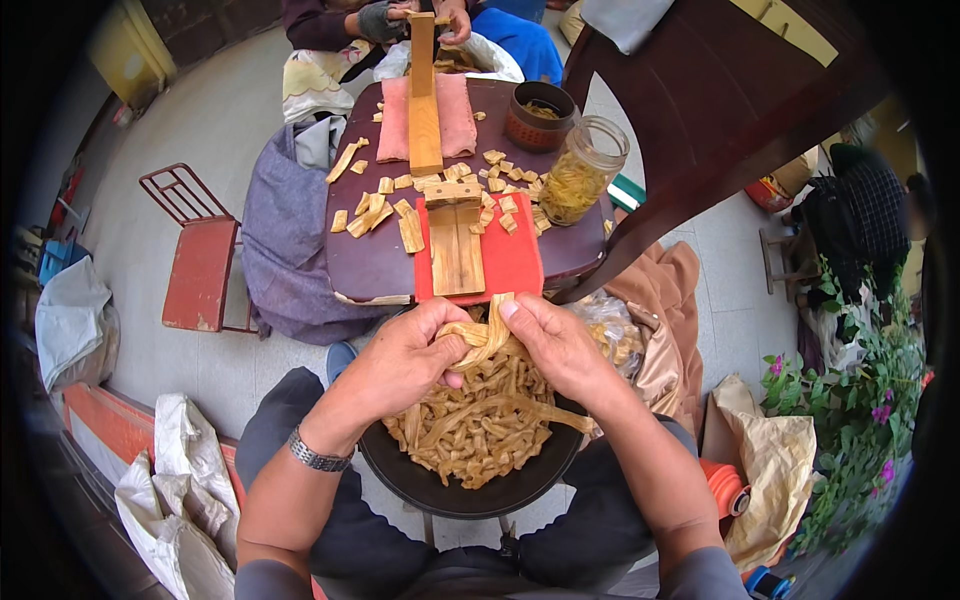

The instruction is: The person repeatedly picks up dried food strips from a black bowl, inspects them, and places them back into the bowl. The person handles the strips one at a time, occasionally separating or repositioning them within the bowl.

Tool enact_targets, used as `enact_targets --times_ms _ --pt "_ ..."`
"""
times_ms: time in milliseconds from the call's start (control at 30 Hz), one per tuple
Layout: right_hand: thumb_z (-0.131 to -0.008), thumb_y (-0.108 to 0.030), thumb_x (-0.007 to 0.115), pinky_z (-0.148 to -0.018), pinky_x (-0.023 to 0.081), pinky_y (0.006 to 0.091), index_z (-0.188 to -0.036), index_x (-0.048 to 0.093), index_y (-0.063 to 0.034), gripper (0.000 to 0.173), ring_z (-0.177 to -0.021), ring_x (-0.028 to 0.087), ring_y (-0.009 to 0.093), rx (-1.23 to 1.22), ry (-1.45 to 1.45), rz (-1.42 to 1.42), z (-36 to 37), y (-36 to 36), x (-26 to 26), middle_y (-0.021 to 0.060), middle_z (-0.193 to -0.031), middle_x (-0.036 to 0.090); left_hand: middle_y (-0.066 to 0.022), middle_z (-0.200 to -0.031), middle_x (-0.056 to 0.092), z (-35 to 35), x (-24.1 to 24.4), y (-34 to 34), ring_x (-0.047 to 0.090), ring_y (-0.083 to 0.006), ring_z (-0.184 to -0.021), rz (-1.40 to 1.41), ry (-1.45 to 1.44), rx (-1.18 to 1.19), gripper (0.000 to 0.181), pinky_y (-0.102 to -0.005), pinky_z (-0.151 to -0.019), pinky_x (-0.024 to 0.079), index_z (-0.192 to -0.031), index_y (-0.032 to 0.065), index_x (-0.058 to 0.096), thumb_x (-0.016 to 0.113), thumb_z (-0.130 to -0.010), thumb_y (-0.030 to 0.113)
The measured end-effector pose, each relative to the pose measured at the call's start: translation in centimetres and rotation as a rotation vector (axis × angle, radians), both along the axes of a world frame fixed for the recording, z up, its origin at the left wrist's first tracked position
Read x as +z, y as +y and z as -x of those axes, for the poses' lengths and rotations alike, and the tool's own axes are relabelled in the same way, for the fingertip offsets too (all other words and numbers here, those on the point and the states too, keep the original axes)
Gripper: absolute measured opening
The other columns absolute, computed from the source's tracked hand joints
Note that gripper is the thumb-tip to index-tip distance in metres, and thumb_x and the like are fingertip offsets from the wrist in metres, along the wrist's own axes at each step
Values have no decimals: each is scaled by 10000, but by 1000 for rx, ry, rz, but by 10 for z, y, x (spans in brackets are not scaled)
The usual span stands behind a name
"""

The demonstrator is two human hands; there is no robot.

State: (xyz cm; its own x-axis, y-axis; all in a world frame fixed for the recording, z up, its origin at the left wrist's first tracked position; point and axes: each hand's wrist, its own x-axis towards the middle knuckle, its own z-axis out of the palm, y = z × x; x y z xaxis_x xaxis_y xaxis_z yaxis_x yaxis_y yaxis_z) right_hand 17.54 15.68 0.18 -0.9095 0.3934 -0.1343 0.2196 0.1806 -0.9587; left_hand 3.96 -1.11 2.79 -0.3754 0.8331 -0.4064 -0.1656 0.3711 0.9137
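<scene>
My left hand point(420, 352) pinches a looped, tan fibrous strip point(480, 341) between thumb and fingers. The strip's upright end is in my right hand point(551, 341), under the thumb. Both hands are above a dark round pan point(465, 506) heaped with twisted pieces of the same tan material point(480, 427). A longer strip point(555, 414) lies across the heap towards my right forearm. Beyond my hands, a wooden block tool with an upright end piece point(457, 262) rests on a red cloth point(514, 262), with short cut pieces point(371, 214) around it.
The dark table point(375, 270) also bears a wooden bar point(425, 112) on a pink cloth point(457, 112), a glass jar point(577, 176) and a round container point(536, 124). Another person's hands point(454, 19) are across it. A chair back point(690, 97) stands at right, a red folding chair point(199, 277) at left.
</scene>
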Motion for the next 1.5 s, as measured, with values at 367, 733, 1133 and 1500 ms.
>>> enact_targets --times_ms 367,733,1133,1500 --pt "-736 -56 815 -881 524 389 -1069 759 -126 345 -1090 687 266 191 622 -818 -6 -2 36 45 -1117 737 -164 -1133 686 12 -9 -10 672 -222 -973 -491 -827 249 368 -383 -884 556 -1335 -23 552 508 -1063 221" --pt "-876 -190 664 -958 484 390 -1263 692 -190 388 -1309 566 235 398 573 -1004 -14 -20 38 4 -1349 631 -263 -1295 617 12 -16 -7 650 -293 -1130 -591 -809 186 466 -428 -999 532 -1476 -13 384 400 -1038 145" --pt "-889 -191 576 -1095 408 450 -1239 702 -137 376 -1224 617 213 275 626 -1083 -4 -40 28 52 -1265 666 -210 -1269 642 -24 -16 11 645 -266 -1142 -415 -866 362 377 -357 -1035 503 -1261 13 533 385 -1063 298" --pt "-877 -150 660 -990 482 401 -1096 752 -113 241 -1013 676 189 317 688 -905 -4 -35 34 40 -1032 713 -158 -1157 670 -15 -2 10 691 -228 -1040 -418 -777 300 336 -364 -926 571 -1296 -7 545 478 -1077 239"
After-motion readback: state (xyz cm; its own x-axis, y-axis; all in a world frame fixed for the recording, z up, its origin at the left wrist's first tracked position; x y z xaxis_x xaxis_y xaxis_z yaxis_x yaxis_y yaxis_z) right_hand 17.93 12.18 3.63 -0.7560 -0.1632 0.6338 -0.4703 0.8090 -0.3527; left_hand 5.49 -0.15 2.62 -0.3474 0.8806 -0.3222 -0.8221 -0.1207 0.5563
